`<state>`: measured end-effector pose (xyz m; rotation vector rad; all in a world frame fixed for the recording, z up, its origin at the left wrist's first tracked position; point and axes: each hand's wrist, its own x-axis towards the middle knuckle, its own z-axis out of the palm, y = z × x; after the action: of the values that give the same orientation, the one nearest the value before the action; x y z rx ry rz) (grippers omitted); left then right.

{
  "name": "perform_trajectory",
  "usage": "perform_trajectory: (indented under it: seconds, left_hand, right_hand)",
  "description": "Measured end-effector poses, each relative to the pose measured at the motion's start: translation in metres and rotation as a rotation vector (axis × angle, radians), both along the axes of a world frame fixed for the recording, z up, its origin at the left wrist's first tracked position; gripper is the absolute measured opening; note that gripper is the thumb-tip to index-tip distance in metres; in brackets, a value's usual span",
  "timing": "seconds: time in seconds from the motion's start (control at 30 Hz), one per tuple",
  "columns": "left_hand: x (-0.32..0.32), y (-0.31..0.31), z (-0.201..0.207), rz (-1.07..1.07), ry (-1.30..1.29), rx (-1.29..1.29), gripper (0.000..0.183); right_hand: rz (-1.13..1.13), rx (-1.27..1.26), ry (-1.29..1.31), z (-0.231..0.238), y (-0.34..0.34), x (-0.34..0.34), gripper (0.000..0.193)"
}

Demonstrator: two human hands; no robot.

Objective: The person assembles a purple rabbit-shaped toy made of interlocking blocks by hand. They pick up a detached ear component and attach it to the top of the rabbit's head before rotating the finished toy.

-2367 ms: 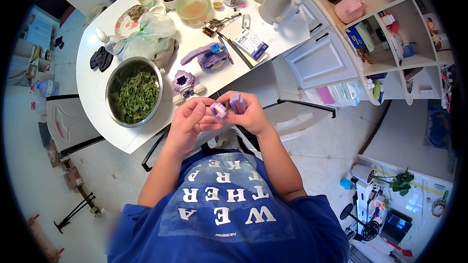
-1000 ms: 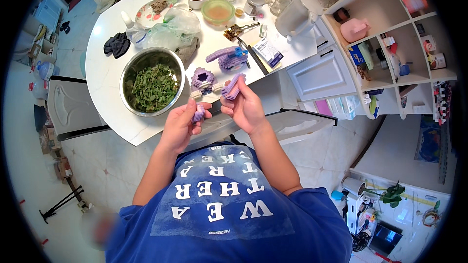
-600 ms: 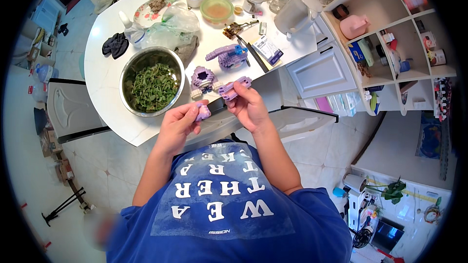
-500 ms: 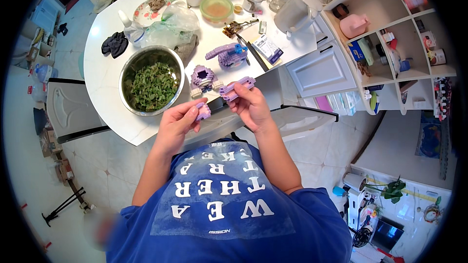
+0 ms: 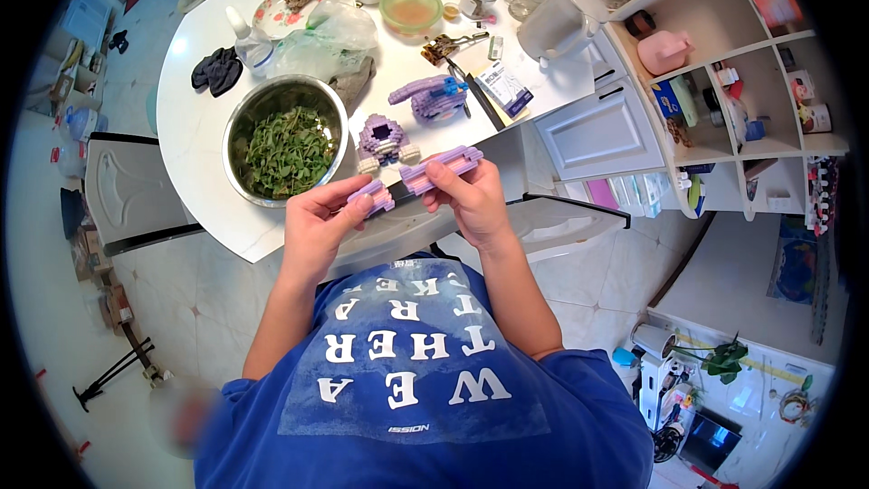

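Note:
Between thumb and fingers, my left hand (image 5: 319,222) pinches a small purple-and-pink building-block piece (image 5: 374,196). My right hand (image 5: 471,204) grips a longer purple-and-pink building-block piece (image 5: 441,170). The two pieces are held close to each other over the table's near edge; a narrow gap seems to lie between them. Just beyond them on the table stands a purple block figure (image 5: 382,139) with a dark opening and pale feet. Farther back lies another purple block model (image 5: 429,101) with blue parts on top.
A steel bowl of green leaves (image 5: 229,156) stands left of the block figure. Behind are a plastic bag (image 5: 330,41), a dark cloth (image 5: 216,71), a green-rimmed bowl (image 5: 412,11) and a white pitcher (image 5: 559,25). A blue-and-white packet (image 5: 503,88) lies right. Chairs (image 5: 136,186) stand by the table.
My left hand has turned its small piece, showing more of its striped side, and the two pieces are closer together. The view has shifted slightly.

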<state>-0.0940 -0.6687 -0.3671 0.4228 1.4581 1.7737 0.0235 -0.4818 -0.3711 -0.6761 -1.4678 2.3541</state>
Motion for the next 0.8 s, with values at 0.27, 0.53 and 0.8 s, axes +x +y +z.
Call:
perform_trajectory:
  seconds: [0.27, 0.53, 0.8]
  left_hand:
    - [0.0001, -0.0009, 0.0005, -0.041, -0.073, 0.047, 0.035]
    - [0.0019, -0.0031, 0.001, -0.072, -0.08, 0.061, 0.036]
    - [0.0025, -0.0059, -0.0023, -0.09, -0.091, 0.063, 0.038]
  right_hand:
    - [-0.018, -0.035, 0.012, 0.0024, -0.0033, -0.0025, 0.028]
    - [0.04, 0.051, -0.003, 0.0004, -0.0026, 0.0018, 0.03]
    - [0.036, 0.018, -0.007, -0.0019, -0.0074, 0.0044, 0.028]
